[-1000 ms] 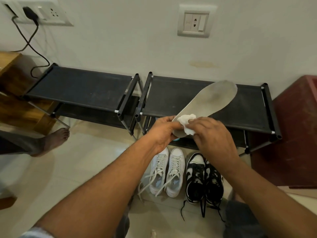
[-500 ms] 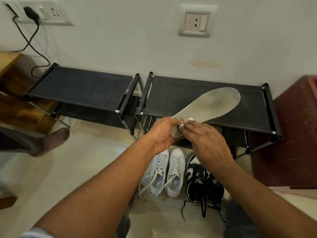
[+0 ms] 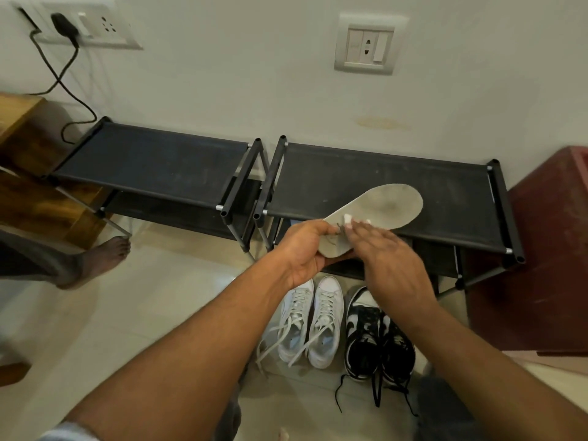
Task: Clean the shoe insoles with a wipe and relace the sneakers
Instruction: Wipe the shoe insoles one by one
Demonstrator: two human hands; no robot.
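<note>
My left hand grips the heel end of a grey insole, whose toe points up and to the right. My right hand lies flat across the insole's middle, pressing a white wipe that shows only as small bits past my fingertips. Below my hands, a pair of white sneakers with loose laces stands on the floor. Next to it on the right is a black-and-white pair with untied black laces.
Two low black shoe racks stand against the wall. A dark red cabinet is at the right, wooden furniture at the left. Another person's bare foot rests on the tiled floor, left.
The insole has dropped and tilted flatter. My right hand has slid along it towards the middle with the wipe, now mostly covered by my fingers.
</note>
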